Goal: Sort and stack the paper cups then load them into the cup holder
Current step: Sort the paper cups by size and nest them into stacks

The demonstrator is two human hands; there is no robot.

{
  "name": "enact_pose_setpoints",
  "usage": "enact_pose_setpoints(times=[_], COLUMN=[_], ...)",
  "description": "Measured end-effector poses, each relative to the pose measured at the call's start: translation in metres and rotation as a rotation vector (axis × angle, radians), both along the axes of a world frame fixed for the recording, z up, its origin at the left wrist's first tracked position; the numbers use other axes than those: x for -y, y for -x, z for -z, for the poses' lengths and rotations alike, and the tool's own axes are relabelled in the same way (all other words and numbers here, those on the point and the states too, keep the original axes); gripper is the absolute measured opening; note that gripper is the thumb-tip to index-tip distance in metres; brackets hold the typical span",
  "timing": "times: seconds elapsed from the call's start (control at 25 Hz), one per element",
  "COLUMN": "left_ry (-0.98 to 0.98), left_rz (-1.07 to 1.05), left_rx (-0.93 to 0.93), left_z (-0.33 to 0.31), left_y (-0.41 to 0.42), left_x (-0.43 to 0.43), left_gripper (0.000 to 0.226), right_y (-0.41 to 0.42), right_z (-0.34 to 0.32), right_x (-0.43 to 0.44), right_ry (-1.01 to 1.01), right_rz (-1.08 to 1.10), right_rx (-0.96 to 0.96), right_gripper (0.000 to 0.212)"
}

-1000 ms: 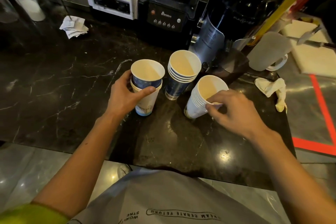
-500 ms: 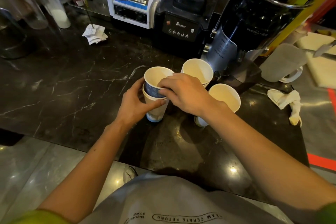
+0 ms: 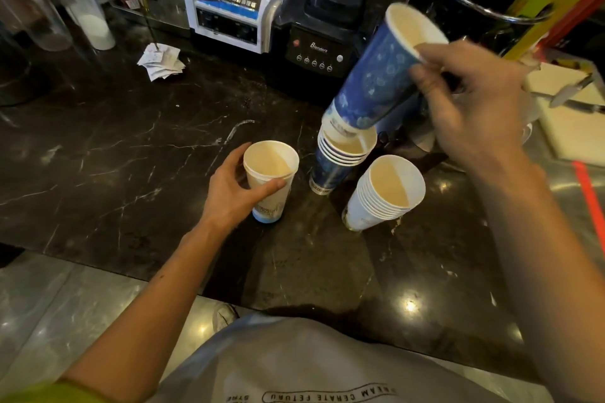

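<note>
Right hand [image 3: 471, 98] blurred; blue cup's [image 3: 376, 75] rim partly hidden

Two hands [image 3: 235, 193] [image 3: 474, 101], one lifted blue cup [image 3: 376, 75], one single white cup [image 3: 271, 180], two cup stacks [image 3: 330, 167] [image 3: 376, 203], two blenders [image 3: 229, 6] [image 3: 324, 23]

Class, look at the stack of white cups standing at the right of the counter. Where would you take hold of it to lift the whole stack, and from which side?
Grip the white stack low on the outermost cup's wall, below the band of nested rims, so all the cups come along. Come from the right: the blue stack stands close on its left, and the right hand, now holding a blue cup, is on that side.
</note>
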State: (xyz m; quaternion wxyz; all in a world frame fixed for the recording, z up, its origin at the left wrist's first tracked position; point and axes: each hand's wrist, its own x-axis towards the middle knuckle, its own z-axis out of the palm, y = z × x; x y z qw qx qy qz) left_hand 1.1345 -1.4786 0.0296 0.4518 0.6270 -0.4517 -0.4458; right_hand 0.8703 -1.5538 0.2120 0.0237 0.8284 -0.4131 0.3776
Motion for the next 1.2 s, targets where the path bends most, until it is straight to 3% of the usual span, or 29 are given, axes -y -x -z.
enact_pose_setpoints(times=[0.16, 0.32, 0.44, 0.6, 0.76, 1.0, 1.12, 1.2], left_ry=[0.016, 0.02, 0.101, 0.309, 0.463, 0.546, 0.452, 0.358], left_rz=[-0.011, -0.021, -0.095, -0.117, 0.047, 0.309, 0.386, 0.388], left_rx=[0.011, 0.022, 0.007, 0.061, 0.112, 0.021, -0.007, 0.076], left_z=[0.002, -0.001, -0.022, -0.079, -0.131, -0.153, -0.13, -0.105], left_y=[0.0, 0.001, -0.004, -0.014, 0.01, 0.051, 0.053, 0.051], left_x=[-0.001, -0.004, -0.009, 0.001, 0.017, 0.036, 0.048, 0.056], left_gripper=[0.085, 0.085, 0.085, 0.085, 0.082, 0.086, 0.098, 0.104], right_y=[0.001, -0.008, -0.008, -0.014, -0.038, -0.026, 0.0, 0.022], right_z=[0.038, 0.077, 0.089, 0.063, 0.041, 0.028, 0.027, 0.029], right_x=[0.006, 0.004, 0.0, -0.014, -0.024, -0.029, -0.03, -0.034], right_ry=[-0.096, -0.437, -0.509, -0.497, -0.68, -0.586, -0.56, -0.533], right_rz=[-0.078, -0.096, -0.128, -0.141, -0.239, -0.203, -0.138, -0.092], right_rx=[-0.216, -0.465, -0.497, -0.116, 0.196, 0.464, 0.491, 0.54], right_gripper=[0.023, 0.025, 0.03, 0.063, 0.099, 0.085, 0.082, 0.08])
